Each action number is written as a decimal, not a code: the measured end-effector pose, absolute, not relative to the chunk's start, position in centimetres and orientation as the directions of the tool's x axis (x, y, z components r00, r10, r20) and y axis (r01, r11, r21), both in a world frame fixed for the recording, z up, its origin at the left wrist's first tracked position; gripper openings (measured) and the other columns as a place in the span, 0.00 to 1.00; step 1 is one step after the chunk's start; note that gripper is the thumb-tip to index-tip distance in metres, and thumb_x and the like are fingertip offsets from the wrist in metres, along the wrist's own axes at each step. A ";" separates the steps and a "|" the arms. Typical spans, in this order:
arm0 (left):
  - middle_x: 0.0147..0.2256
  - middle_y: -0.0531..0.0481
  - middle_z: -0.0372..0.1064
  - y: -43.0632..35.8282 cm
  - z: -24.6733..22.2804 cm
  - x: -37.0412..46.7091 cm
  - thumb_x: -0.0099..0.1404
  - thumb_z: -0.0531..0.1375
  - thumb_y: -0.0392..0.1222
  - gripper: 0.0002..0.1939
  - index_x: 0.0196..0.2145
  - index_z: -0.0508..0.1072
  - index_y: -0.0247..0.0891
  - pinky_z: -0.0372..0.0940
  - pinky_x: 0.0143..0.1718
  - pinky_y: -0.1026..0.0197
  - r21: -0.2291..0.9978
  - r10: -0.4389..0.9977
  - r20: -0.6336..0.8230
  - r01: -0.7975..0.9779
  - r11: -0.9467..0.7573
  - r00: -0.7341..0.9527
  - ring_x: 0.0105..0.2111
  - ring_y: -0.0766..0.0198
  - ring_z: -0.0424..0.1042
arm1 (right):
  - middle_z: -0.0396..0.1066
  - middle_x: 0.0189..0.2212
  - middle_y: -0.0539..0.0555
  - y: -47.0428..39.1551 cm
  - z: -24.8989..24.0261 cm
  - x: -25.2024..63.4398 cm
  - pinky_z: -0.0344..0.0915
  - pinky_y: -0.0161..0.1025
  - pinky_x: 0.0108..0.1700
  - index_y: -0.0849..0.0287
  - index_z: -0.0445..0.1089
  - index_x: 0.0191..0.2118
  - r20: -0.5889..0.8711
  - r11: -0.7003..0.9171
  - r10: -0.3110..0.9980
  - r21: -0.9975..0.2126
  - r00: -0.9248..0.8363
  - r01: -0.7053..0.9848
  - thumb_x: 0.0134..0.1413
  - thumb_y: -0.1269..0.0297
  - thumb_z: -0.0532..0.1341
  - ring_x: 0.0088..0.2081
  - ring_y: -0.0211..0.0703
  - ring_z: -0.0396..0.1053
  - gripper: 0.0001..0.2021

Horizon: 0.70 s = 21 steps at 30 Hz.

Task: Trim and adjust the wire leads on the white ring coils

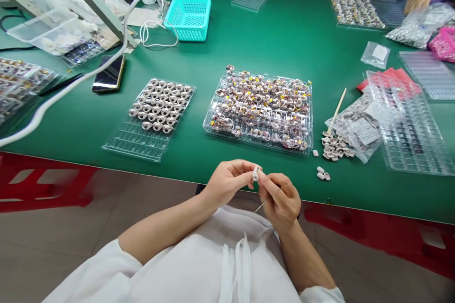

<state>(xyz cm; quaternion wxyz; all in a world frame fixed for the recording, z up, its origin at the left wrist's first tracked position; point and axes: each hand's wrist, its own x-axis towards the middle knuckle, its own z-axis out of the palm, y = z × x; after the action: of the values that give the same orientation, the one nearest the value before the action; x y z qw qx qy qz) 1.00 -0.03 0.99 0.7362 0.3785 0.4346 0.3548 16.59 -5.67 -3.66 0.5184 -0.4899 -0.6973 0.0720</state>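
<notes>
A small white shell (255, 173) was pinched between the fingertips of both hands, just off the counter's (284, 33) near edge, raised close so it could be worked on. The left hand (227, 181) gripped it from the left; the right hand (280, 196) steadied it while also clasping a thin pin (261, 205) that pointed down. Ahead lay two clear trays within easy reach: a left tray (151, 118) about half filled with white shells, and a middle tray (261, 109) crowded with parts. To the right, three loose shells (323, 174) lay beside a small pile (334, 147). Far left stood one teal basket (188, 16).
</notes>
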 end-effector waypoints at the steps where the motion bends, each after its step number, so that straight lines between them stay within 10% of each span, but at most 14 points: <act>1: 0.29 0.46 0.78 -0.1 0.9 1.0 0.54 0.72 0.46 0.14 0.33 0.82 0.32 0.69 0.28 0.65 0.865 0.851 -0.376 -0.190 0.464 0.367 0.24 0.68 0.70 | 0.74 0.34 0.53 -5.6 -3.8 16.6 0.70 0.39 0.30 0.42 0.65 0.63 0.659 0.515 0.752 -0.606 0.019 0.606 0.58 0.77 0.64 0.30 0.40 0.71 0.30; 21: 0.30 0.46 0.80 -0.3 1.8 1.3 0.52 0.73 0.46 0.15 0.33 0.82 0.33 0.73 0.31 0.63 0.874 0.865 -0.360 -0.196 0.444 0.351 0.27 0.64 0.75 | 0.77 0.34 0.53 -5.7 -3.0 16.3 0.74 0.41 0.32 0.46 0.69 0.57 0.687 0.500 0.719 -0.614 0.102 0.611 0.58 0.75 0.64 0.31 0.42 0.75 0.23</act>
<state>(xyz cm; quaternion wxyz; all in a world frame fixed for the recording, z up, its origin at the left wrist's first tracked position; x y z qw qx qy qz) 1.28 -0.31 1.79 0.7280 0.3813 0.4382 0.3643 16.32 -5.72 -2.99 0.5508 -0.4976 -0.6683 0.0489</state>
